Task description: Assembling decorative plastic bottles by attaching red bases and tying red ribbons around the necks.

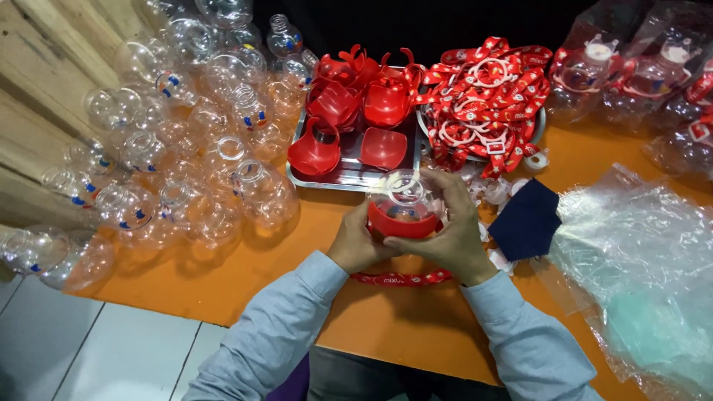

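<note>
Both of my hands hold one clear round plastic bottle [403, 194] that sits in a red cup-shaped base [403, 223]. My left hand [355, 241] grips the base's left side. My right hand [453, 230] wraps over the right side, fingers reaching across the bottle's top. A red printed strap [405, 279] lies on the orange table [245, 260] just under my wrists. Grey sleeves cover both forearms.
A heap of clear round bottles [186, 141] fills the left. A metal tray [349, 174] of red bases stands behind my hands, a round tray of red straps [486, 96] beside it. A dark blue cloth [527, 219], plastic bags [639, 275] and bagged bottles [631, 82] lie right.
</note>
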